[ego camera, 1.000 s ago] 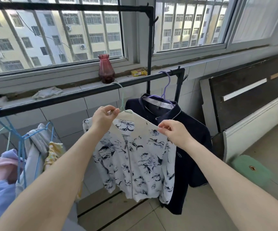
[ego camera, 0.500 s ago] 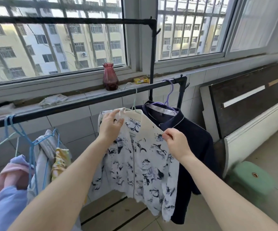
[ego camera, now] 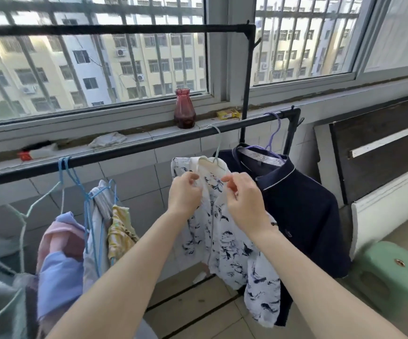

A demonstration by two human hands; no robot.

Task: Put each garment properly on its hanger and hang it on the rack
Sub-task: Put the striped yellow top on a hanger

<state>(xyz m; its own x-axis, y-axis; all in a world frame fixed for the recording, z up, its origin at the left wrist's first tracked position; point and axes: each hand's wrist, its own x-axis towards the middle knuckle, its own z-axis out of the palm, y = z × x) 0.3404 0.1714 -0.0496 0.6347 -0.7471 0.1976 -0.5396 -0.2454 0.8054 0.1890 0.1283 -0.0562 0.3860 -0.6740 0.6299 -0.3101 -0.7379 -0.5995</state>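
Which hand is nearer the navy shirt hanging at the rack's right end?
Right. The right hand sits beside the navy shirt, at its collar edge; the left hand is farther left.

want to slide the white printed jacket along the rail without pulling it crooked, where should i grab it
Probably best by the pale green hanger, at the neck just under its hook, coming from the front and above. The hook already sits over the black rail, and the white printed jacket hangs loose below, so tugging the cloth would likely skew it. Both the left hand and right hand are at the collar.
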